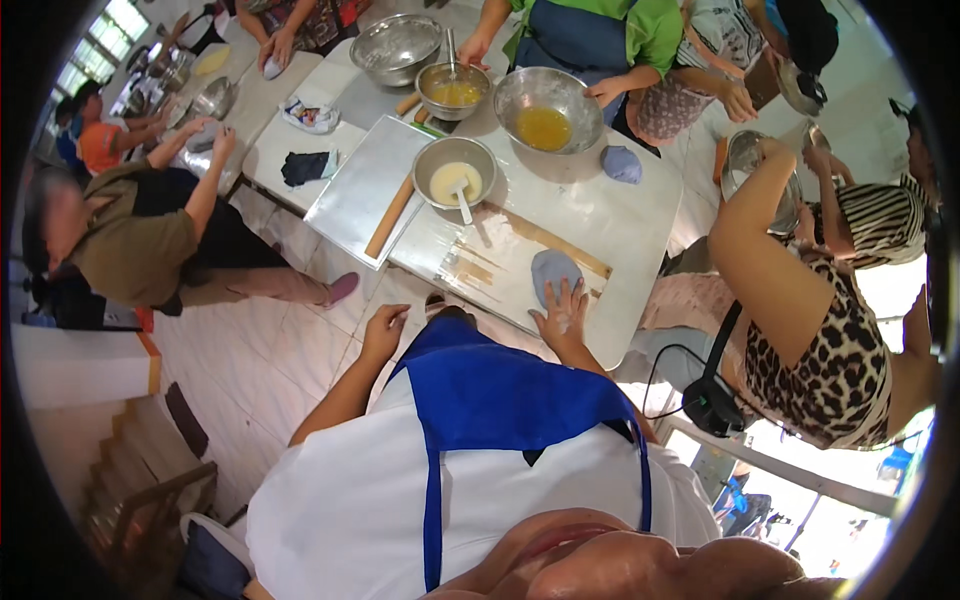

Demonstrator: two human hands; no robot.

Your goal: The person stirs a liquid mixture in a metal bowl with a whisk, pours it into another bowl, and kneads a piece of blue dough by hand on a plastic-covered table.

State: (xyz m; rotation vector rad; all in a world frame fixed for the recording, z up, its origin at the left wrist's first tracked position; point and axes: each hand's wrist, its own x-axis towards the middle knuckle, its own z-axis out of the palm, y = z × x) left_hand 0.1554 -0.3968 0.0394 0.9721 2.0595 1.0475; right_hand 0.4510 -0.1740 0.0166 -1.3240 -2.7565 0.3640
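Observation:
My right hand (pixel 564 319) rests with spread fingers on the near side of a flattened grey-blue lump of dough (pixel 553 271). The dough lies on the worn white tabletop (pixel 517 296), close to its front edge. Off the table, my left hand (pixel 384 330) hangs beside my blue apron (pixel 517 397) with its fingers loosely curled. Nothing shows in it, though its palm is hidden. Beyond the dough stands a steel bowl (pixel 418 180) of pale cream-coloured batter, with a white spatula (pixel 461 201) leaning in it.
A wooden rolling pin (pixel 390 217) lies on a metal sheet (pixel 352 187). A co-worker in green holds a large bowl (pixel 544 139) of yellow liquid; another bowl (pixel 457 94) has a whisk (pixel 451 52) in it. A second dough lump (pixel 621 164) sits far right. People stand close on both sides.

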